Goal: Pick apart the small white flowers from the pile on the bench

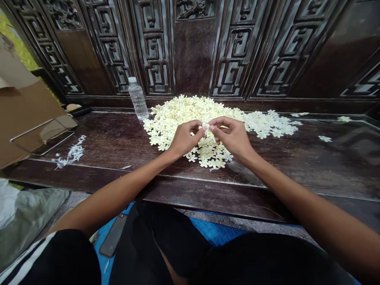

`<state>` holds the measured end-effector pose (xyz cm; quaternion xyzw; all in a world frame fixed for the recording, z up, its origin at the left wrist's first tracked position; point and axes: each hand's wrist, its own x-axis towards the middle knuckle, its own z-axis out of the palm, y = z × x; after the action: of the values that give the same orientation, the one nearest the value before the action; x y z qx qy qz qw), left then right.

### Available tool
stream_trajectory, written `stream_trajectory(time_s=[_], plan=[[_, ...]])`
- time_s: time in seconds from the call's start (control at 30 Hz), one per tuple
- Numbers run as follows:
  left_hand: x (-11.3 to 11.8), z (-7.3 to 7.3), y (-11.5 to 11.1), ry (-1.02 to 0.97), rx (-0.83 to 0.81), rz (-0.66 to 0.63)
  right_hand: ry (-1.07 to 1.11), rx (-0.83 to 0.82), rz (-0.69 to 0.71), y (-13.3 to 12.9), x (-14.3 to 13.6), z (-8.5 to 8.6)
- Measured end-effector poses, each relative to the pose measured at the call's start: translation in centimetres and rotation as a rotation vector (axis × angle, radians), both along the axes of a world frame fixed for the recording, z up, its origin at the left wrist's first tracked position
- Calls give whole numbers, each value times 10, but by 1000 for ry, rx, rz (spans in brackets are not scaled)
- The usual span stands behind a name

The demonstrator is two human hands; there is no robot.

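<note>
Between my two hands, above the front of a heap of pale yellow-white flowers (pixel 190 109), is one small white flower (pixel 205 126). My left hand (pixel 187 138) pinches it from the left with thumb and forefinger. From the right, the thumb and fingertips of my right hand (pixel 233 136) close on the same flower. Its lower side is partly hidden by my fingers. The heap spreads over the dark wooden bench (pixel 118 138) and thins out into whiter flowers (pixel 270 123) on the right.
A clear water bottle (pixel 138 99) stands left of the heap. Thin white scraps (pixel 71 154) lie near a metal wire frame (pixel 43 136) and a cardboard box (pixel 26 118). Carved dark panels (pixel 194 55) rise behind. A phone (pixel 113 235) lies below on a blue surface.
</note>
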<state>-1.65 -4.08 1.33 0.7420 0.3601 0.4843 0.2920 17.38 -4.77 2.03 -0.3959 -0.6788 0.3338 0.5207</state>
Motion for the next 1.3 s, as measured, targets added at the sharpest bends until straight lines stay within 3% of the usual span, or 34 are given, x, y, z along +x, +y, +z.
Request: stream_trajectory(time_s=[0.37,0.67,0.77,0.9,1.0,1.2,1.3], plan=[[-1,-1,4,-44,9,116,-36,70,3,-14,-11,1],[-2,-7,5,-79,-76,152,-462,395,-50,-18,-15,-7],[-1,-3,4,-20,-52,151,-541,422,-88,-15,-12,-6],[2,-1,2,59,-21,110,-455,435,-153,-8,-4,-1],[3,-2,3,99,12,118,-456,458,-116,-3,2,0],[3,-2,4,78,-18,63,-447,485,-112,-2,3,1],[3,-3,5,51,6,39,-376,423,-144,-4,1,3]])
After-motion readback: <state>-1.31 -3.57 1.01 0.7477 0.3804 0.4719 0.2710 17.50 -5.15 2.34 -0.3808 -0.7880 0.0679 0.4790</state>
